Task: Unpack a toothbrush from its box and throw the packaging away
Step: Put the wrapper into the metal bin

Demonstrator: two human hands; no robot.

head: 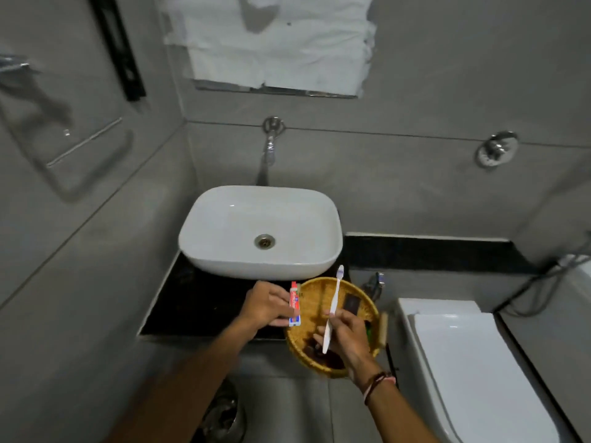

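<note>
My right hand (347, 338) grips a white toothbrush (334, 302) by its lower handle, bristle end pointing up towards the basin. It hovers over a round yellow wicker basket (308, 292). My left hand (267, 306) pinches a small red, white and blue toothpaste tube (295, 303) at the basket's left rim. A dark flat packet (351, 304) lies inside the basket. No toothbrush box shows in either hand.
A white basin (260, 230) sits on a black counter (198, 302) under a wall tap (270, 145). A white toilet (473, 362) stands to the right. A metal bin (224, 417) is on the floor below the counter. A paper-covered mirror (275, 43) hangs above.
</note>
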